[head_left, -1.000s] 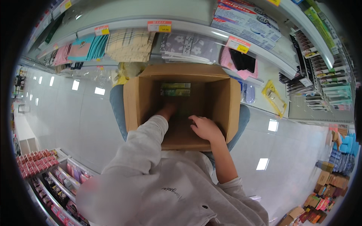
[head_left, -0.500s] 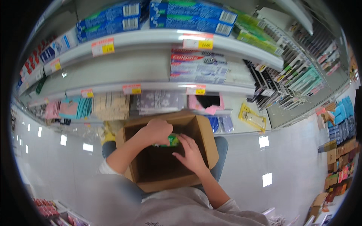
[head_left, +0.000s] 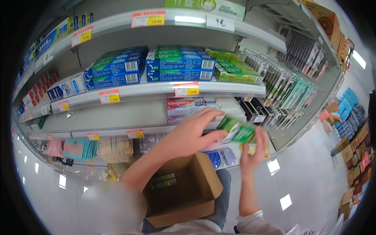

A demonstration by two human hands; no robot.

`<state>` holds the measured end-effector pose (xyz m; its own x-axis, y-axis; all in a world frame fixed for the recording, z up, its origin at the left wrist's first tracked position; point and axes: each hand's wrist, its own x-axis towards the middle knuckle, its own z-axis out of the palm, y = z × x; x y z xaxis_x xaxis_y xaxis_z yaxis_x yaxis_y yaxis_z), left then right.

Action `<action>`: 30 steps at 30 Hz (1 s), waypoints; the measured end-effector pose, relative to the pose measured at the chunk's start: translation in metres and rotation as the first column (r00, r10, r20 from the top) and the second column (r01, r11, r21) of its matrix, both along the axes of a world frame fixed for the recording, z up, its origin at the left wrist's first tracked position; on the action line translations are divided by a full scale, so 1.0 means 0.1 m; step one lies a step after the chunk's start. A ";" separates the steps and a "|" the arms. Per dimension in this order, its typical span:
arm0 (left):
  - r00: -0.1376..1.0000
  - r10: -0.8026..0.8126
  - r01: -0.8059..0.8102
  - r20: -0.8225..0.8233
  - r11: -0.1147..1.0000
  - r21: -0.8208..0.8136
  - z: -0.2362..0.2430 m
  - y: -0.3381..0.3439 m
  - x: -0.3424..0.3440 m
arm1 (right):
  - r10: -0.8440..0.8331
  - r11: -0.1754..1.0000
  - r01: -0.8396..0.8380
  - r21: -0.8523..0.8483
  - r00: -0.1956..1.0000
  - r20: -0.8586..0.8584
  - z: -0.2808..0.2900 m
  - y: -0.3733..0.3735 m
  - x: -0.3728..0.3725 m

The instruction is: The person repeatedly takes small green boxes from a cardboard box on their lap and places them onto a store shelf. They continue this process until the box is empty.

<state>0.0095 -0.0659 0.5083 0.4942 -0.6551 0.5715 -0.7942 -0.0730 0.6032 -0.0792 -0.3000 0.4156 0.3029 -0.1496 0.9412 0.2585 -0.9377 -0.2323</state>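
Observation:
A small green toothpaste box [head_left: 238,130], slightly blurred, is held up in front of the shelves, tilted down toward the right. My left hand [head_left: 196,131] has its thumb and fingers at the left end of it. My right hand [head_left: 254,150] pinches the right end. Below them an open cardboard box [head_left: 207,178] rests on my lap, and two slim green-and-yellow boxes [head_left: 164,181] lie on its bottom.
Blue toothpaste boxes [head_left: 180,64] and yellow-green boxes [head_left: 239,72] fill the shelf above. Under it stand red-and-purple boxes [head_left: 184,107]. Toothbrush packs [head_left: 288,88] hang at the right. Folded towels [head_left: 113,149] lie lower left; stacked cartons [head_left: 354,152] stand far right.
Both hands have risen out of the cardboard box and moved right, bringing the green toothpaste box up before the shelf. The view has tilted up, showing more of the upper shelves.

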 end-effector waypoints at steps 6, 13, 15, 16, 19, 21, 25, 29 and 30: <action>0.772 0.304 -0.287 0.558 0.950 -0.120 -0.23 -0.45 0.50 | -0.057 0.966 0.075 -0.246 0.995 0.078 1.23 -0.64 0.67; 0.515 0.409 -0.444 0.753 0.879 -0.174 -0.06 -0.88 0.82 | -0.062 0.882 -0.021 -0.470 0.985 -0.160 1.89 -1.00 1.91; 0.498 0.426 -0.467 0.755 0.866 -0.181 -0.06 -1.01 0.91 | -0.048 0.858 -0.079 -0.507 0.971 -0.234 1.98 -1.00 2.05; 0.490 0.437 -0.485 0.754 0.856 -0.181 -0.05 -1.03 0.93 | -0.036 0.845 -0.118 -0.521 0.960 -0.276 1.98 -0.99 2.14; 0.495 0.433 -0.504 0.753 0.849 -0.157 -0.08 -1.03 0.90 | -0.140 0.848 -0.097 -0.521 0.907 -0.397 1.88 -0.96 2.37; 0.511 0.422 -0.523 0.749 0.844 -0.119 -0.08 -1.03 0.88 | -0.169 0.839 -0.094 -0.536 0.891 -0.420 1.81 -1.01 2.46; 0.528 0.412 -0.485 0.742 0.864 -0.134 -0.04 -0.98 0.88 | -0.175 0.851 -0.092 -0.517 0.878 -0.445 1.83 -1.00 2.55; 0.595 0.494 -0.465 0.634 0.855 -0.229 -0.01 -0.96 0.75 | -0.169 0.897 -0.033 -0.442 0.897 -0.409 1.88 -0.97 2.53; 0.554 0.547 -0.440 0.627 0.832 -0.337 0.00 -0.93 0.72 | -0.178 0.915 0.011 -0.403 0.908 -0.379 1.92 -0.90 2.48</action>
